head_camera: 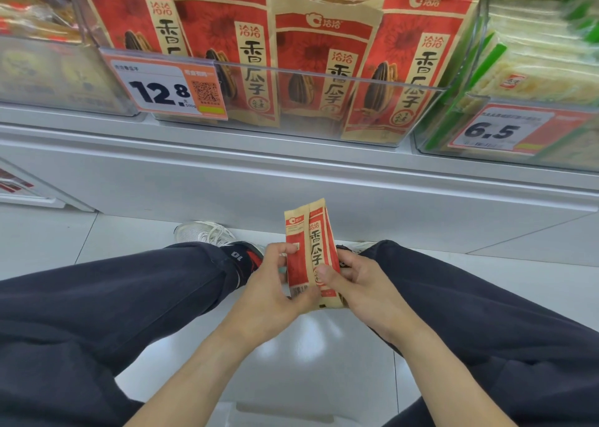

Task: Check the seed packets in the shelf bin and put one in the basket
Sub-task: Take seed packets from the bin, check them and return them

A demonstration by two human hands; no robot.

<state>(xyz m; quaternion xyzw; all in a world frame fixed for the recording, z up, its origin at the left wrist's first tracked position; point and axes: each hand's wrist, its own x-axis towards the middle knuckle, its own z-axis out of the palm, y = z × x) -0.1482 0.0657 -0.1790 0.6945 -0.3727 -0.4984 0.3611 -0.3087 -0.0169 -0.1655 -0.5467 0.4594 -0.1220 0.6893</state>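
Red seed packet (310, 255) upright, between left hand (270, 284), right hand (355, 280)

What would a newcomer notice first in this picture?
First, the seed packet, red and tan, held upright low in the middle by the left hand and the right hand. Next, the clear bin above, full of matching packets, with an orange price tag reading 12.8 on its left front.
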